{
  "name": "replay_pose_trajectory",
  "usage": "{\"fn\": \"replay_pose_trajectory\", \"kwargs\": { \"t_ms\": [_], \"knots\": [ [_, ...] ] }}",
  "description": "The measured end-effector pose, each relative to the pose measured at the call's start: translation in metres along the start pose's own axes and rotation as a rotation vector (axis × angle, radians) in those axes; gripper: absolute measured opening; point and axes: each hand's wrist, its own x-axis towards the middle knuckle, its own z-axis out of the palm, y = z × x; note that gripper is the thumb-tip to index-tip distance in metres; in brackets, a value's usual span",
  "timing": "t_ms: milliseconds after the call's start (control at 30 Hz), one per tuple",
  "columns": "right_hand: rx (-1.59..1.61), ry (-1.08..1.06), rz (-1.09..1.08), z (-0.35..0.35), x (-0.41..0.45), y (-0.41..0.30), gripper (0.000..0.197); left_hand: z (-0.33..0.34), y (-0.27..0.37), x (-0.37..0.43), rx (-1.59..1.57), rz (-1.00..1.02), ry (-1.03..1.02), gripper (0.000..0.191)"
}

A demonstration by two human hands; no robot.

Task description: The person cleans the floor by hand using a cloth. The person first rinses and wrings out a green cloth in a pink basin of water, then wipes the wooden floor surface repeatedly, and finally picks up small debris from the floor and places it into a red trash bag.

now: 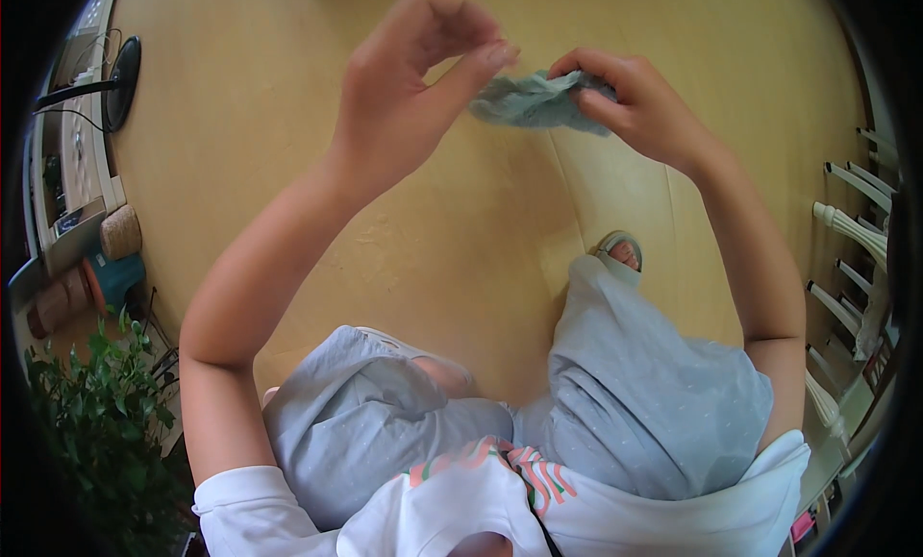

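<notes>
A crumpled grey-green cloth [537, 101] is raised in front of me over the yellow-brown floor [461, 218]. My right hand [613, 88] pinches its right part between thumb and fingers. Just left of the cloth is my left hand [425, 74], slightly blurred, with its fingers curled and its thumb tip near the fingertips. The thumb is close to the cloth's left end; whether it touches the cloth or holds a bit of something I cannot tell.
My knees in grey-blue trousers [620, 391] are bent below. A slippered foot [624, 254] rests on the floor. At left are a leafy plant [108, 413], a teal container [115, 272] and a black round base [122, 85]. White furniture legs [851, 229] line the right side.
</notes>
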Motion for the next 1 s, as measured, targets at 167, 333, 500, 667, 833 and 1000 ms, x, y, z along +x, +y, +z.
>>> {"fn": "replay_pose_trajectory", "kwargs": {
  "t_ms": [167, 333, 500, 667, 833, 1000],
  "knots": [
    [0.433, -0.099, 0.124, 0.004, 0.004, -0.008, 0.025, 0.008, -0.016, 0.0, 0.295, 0.159, -0.109, 0.049],
    [0.457, -0.173, 0.153, -0.001, 0.005, -0.007, 0.029, 0.002, -0.015, 0.0, 0.313, -0.127, -0.28, 0.035],
    [0.38, -0.245, 0.249, 0.003, 0.009, 0.007, 0.03, -0.003, -0.03, -0.009, 0.415, -0.177, -0.236, 0.026],
    [0.284, -0.117, 0.191, 0.007, 0.025, 0.045, 0.025, 0.0, -0.05, -0.027, 0.692, 0.328, -0.174, 0.021],
    [0.303, -0.025, 0.161, 0.006, 0.056, 0.071, 0.028, 0.002, -0.088, -0.078, 0.738, 0.563, -0.482, 0.023],
    [-0.485, 0.43, -0.318, 0.048, 0.051, 0.116, 0.041, 0.008, -0.134, -0.119, 0.699, 0.357, -0.609, 0.028]
  ]
}}
